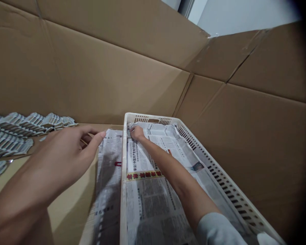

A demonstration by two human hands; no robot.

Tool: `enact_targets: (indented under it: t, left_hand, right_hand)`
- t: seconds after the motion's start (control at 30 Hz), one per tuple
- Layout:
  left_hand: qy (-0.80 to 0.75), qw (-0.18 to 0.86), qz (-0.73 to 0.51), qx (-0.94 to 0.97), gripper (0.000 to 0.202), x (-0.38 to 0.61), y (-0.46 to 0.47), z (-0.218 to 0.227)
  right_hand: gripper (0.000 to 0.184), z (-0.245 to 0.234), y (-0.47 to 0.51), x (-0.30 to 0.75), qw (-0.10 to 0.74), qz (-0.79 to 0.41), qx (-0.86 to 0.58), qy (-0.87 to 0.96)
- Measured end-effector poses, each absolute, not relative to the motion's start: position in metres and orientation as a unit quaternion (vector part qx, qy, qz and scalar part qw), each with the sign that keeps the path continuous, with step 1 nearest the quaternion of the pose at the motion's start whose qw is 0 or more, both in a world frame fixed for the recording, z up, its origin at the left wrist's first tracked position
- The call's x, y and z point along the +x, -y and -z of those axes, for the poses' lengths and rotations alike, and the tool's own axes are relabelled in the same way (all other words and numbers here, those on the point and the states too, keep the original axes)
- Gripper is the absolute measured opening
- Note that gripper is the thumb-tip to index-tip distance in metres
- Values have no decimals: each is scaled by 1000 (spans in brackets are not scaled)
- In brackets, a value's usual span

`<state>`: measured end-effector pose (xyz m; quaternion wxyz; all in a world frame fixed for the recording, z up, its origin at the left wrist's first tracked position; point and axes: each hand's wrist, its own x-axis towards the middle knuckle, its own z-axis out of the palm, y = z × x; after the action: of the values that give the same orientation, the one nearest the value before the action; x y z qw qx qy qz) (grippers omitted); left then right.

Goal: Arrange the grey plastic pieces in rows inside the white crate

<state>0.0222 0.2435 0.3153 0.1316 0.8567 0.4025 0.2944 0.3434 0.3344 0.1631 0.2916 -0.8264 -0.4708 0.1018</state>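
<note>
White plastic crate [123,190], lined inside with newspaper [150,200]. At the crate's far left corner, over the newspaper, right hand [137,132] with fingers curled in; too small there to tell what, if anything, between them. Outside the crate, left hand [68,160] half open, seemingly without a hold, near another printed sheet [109,183]. Farther left, rows of pale grey pieces [9,141].

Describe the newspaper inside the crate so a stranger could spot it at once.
Find the white crate by the cardboard walls. The newspaper lies inside, the right hand at its far left corner. Unlike the newspaper outside, left of the crate, it carries a yellow band with red characters.
</note>
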Motion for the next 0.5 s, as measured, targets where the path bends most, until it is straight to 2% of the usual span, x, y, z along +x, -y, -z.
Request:
enact_targets:
  t: [0.13,0.27,0.5]
  left_hand:
    - [-420,140,-268,856,32,20,-243,-318]
    - [-418,124,-277,856,33,18,-246,-315]
    - [-402,132,-308,852,37,13,-256,-302]
  right_hand:
    - [23,-162,-326,351,286,-133,-801,509]
    - [35,-159,-319,360,275,-159,-770,553]
    - [44,-155,-322,367,286,-159,-755,568]
